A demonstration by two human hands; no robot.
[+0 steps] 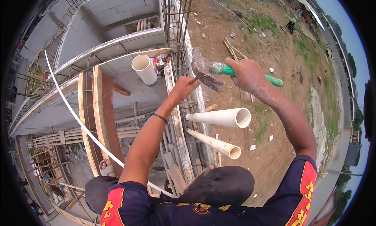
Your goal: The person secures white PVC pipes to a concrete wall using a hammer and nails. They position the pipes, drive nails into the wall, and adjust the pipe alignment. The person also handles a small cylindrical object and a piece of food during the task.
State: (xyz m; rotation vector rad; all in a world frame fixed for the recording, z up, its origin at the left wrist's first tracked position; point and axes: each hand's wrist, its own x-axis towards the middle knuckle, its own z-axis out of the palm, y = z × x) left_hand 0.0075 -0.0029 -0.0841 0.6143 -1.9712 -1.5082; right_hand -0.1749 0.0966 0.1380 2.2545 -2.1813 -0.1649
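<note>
My right hand (pixel 247 74) is wrapped round the green handle of a claw hammer (pixel 206 72), raised over the wall's outer side. The hammer's worn, cement-smeared metal head hangs just beside my left hand (pixel 182 89). Closed in a pinch, that hand holds a short, thin, dark nail (pixel 194 80) that points toward the hammer head. Beneath both hands runs the narrow concrete-edged wall top (pixel 199 102), with steel rods inside it. Two white plastic pipes, a wide pipe (pixel 219 117) and a thinner pipe (pixel 214 143), stick out from the wall to the right.
An upright white pipe (pixel 144 69) stands left of the wall. Wooden boards (pixel 100 108) lie by my left leg, and a thin white tube (pixel 80 122) curves past them. Tall rebar (pixel 168 22) rises ahead. Far below on the right is dirt ground (pixel 270 120).
</note>
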